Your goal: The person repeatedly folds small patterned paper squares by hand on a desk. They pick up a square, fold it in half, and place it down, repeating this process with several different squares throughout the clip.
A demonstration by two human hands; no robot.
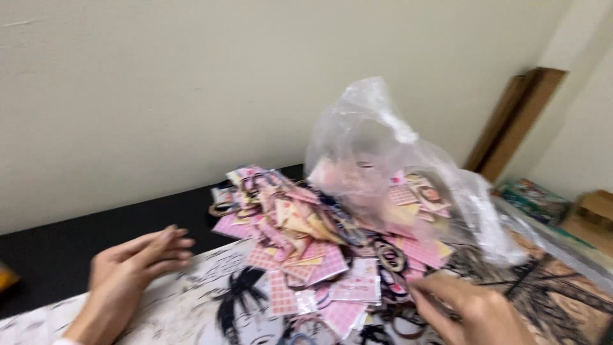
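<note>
Fingers (426, 289) of the right hand (476, 313) pinched together at the near right edge of the heap of small pink packets (319, 255), tips touching a packet or a dark ring there; blur hides whether anything is actually gripped, cannot tell. Left hand (131, 268) lies flat and released on the printed sheet (191, 306), fingers stretched toward the heap but apart from it, holding nothing. Heap sits mid-frame on the worktop (57, 252), spreading roughly left to right, pink checked cards and yellowish bits mixed with brown and black loops (391, 255). From the right fingers the heap lies up and to the left, touching; from the left hand it lies to the right, near but with bare sheet between. Right hand clearly nearer. Clear plastic bag (383, 147) stands crumpled on the far right part of the heap, more packets showing through it. Sheet under everything has a black ink drawing. Beyond: black worktop strip, plain pale wall (191, 83), brown board (514, 121) leaning in the corner, cardboard box (590, 217) at far right. Frame is motion-blurred throughout.
</note>
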